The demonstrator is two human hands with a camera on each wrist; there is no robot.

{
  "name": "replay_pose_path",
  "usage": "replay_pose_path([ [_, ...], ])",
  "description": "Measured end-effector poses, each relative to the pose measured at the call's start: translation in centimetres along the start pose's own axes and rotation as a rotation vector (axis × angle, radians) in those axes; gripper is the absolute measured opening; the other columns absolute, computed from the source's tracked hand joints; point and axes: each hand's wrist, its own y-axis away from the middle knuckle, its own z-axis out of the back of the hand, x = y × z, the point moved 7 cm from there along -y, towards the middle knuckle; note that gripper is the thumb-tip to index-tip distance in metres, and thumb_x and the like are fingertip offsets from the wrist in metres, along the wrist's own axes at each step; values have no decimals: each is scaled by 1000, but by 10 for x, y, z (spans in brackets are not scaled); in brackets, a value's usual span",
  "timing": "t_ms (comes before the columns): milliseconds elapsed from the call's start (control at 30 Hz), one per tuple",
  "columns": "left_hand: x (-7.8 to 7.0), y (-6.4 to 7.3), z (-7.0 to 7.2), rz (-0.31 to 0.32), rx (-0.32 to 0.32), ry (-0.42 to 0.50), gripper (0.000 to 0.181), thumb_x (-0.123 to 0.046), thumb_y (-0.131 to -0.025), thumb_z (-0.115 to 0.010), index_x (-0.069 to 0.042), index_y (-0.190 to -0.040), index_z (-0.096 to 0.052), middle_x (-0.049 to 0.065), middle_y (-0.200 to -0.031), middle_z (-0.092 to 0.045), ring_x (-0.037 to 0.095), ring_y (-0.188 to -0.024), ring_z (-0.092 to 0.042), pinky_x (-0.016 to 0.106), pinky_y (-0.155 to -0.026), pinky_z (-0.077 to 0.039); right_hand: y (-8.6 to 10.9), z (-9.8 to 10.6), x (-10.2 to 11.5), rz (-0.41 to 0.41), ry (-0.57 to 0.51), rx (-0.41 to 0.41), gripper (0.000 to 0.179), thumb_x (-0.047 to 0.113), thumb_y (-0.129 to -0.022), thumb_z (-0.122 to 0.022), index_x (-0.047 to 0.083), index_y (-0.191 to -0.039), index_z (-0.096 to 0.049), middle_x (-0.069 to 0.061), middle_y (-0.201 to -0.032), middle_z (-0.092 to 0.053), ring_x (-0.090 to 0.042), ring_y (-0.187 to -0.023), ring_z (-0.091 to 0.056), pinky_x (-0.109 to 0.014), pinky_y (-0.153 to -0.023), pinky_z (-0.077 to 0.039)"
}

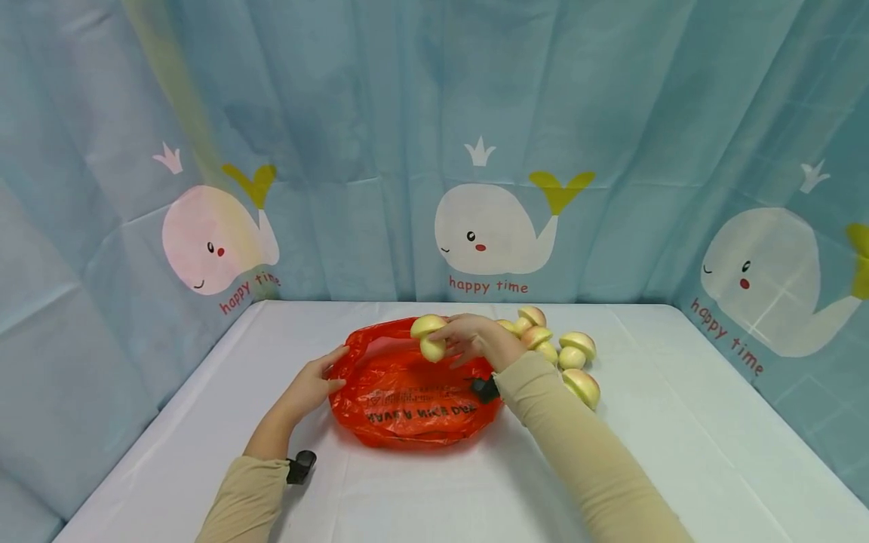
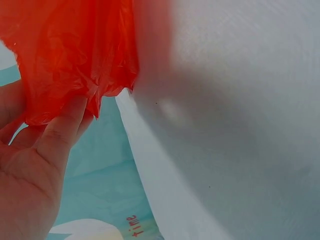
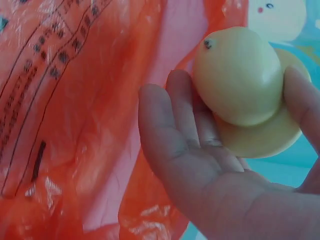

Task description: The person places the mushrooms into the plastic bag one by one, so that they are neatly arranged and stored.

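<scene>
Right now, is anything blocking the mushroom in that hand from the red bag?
Nothing I can see: the right hand holds the mushroom at the red bag's open top; the left hand pinches only its side edge.

A screened-off booth is seen, its wider room hidden. The table [image 1: 679, 445] is backed and flanked by whale-printed curtain [image 1: 353, 98].

The curtain [image 1: 380, 188] reads "happy time", the bag [image 1: 400, 377] "HAVE A NICE DAY".

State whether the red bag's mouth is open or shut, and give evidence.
Open: the red bag has its rim spread wide around a visible interior; the left hand holds one edge.
</scene>
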Motion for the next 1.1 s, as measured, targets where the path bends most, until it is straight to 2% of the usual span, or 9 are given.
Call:
replay_pose_path([
  [100, 0, 0, 0, 5, 0, 0, 62, 8, -93, -50, 1, -151, -28, 25, -156, -21, 46, -141, -20, 55, -108, -32, -5, -5, -2, -11, 4, -1, 66, 11, -93, -63, 4, -149, -26, -24, -137, -47, -34, -114, -56, -59, -104, -37],
  [200, -1, 0, 0, 5, 4, 4, 62, 8, -93, -50, 1, -151, -28, 25, -156, -21, 46, -141, -20, 54, -108, -32, -8, -11, -3, -19, 16, -14, 63, 13, -91, -67, 5, -145, -35, -17, -122, -56, -28, -100, -60, -55, -101, -42],
  [300, -3, 1, 0, -3, 3, 0, 62, 8, -93, -50, 2, -151, -29, 26, -156, -21, 46, -141, -20, 55, -108, -31, -10, -15, -5, -23, 41, -35, 52, 18, -88, -71, 5, -133, -47, -11, -105, -59, -25, -91, -59, -51, -97, -46],
  [433, -3, 1, 2, -9, 0, -7, 62, 9, -93, -51, 2, -150, -29, 26, -155, -22, 46, -141, -20, 55, -109, -30, -14, -22, -6, -22, 112, -70, 39, 24, -85, -74, 4, -114, -56, -6, -95, -58, -23, -89, -58, -45, -91, -50],
  [600, -1, 0, 2, 11, -5, -16, 62, 8, -93, -51, 1, -151, -30, 25, -156, -22, 45, -142, -20, 55, -109, -29, -23, -40, -9, -10, 99, -59, 48, 22, -85, -75, 2, -124, -54, -11, -106, -56, -29, -99, -57, -48, -94, -49],
  [767, -1, -1, 1, 16, -11, 1, 62, 8, -93, -51, -1, -151, -30, 23, -156, -22, 44, -142, -19, 55, -111, -27, -29, -52, -12, 20, 165, -63, 51, 25, -84, -75, 3, -126, -56, -13, -116, -56, -31, -107, -52, -46, -92, -51],
  [933, 0, -2, 0, 0, -13, 2, 62, 9, -92, -51, 1, -150, -31, 24, -156, -22, 44, -142, -19, 54, -112, -25, -36, -62, -24, -38, 74, -96, 55, 24, -82, -77, 4, -127, -53, -13, -106, -58, -29, -100, -54, -43, -92, -50],
  [1100, 0, -2, 0, 0, -15, 0, 63, 10, -92, -51, 1, -150, -31, 24, -156, -22, 44, -142, -18, 54, -112, -25, -39, -68, -28, -69, 94, -180, 55, 28, -82, -78, 11, -129, -56, -10, -93, -61, -25, -88, -56, -38, -83, -47],
])
